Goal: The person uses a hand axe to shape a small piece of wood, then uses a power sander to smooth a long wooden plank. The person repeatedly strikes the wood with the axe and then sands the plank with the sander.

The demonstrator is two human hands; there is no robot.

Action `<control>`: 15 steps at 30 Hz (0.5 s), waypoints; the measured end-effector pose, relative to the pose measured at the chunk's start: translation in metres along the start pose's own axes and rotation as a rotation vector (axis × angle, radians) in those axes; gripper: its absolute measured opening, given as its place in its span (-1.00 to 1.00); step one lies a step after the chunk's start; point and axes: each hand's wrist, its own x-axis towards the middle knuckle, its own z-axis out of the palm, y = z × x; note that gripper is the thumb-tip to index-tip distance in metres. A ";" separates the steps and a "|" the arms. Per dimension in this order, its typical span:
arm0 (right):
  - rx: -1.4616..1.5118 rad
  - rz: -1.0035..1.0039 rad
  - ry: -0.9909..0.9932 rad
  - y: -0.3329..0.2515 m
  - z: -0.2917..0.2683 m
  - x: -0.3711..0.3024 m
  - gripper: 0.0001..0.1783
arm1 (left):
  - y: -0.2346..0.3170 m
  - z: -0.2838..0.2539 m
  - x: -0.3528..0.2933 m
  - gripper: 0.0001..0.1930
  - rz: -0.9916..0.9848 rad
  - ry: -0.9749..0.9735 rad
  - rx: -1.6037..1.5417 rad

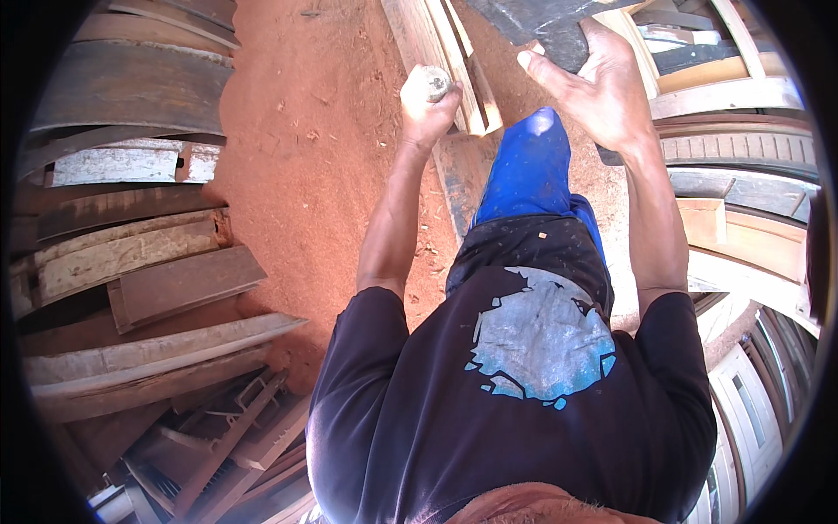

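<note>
From the head view, we've got the left hand [428, 112] curled tight around a round-ended stick [436, 84]. We're looking at it end-on, so it could be a tool handle, but honestly we can't tell from this angle. The right hand [613, 98] is higher up, thumb spread off to one side, and it looks like it's got the near edge of a dark slab [541, 17]. Most of that slab runs out of the top of the view and the fingers are hidden, so take that grip as our best read.

Between the two sit some pale planks [429, 42], just beyond the knee of the blue trousers [524, 175], with the left hand right next to them.

Progress-wise, we'd call it mid-job: both hands look to have their holds, so that part's done. We don't see the planks fixed to anything, and what the slab's far end is doing is cut off. Old boards [131, 83] line the left side, more timber [733, 98] is on the right, with reddish dirt ground [301, 166] in between.
</note>
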 end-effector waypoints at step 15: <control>-0.359 0.167 -0.166 0.015 0.017 -0.011 -0.68 | 0.015 0.007 -0.024 -0.80 0.083 -0.012 -0.046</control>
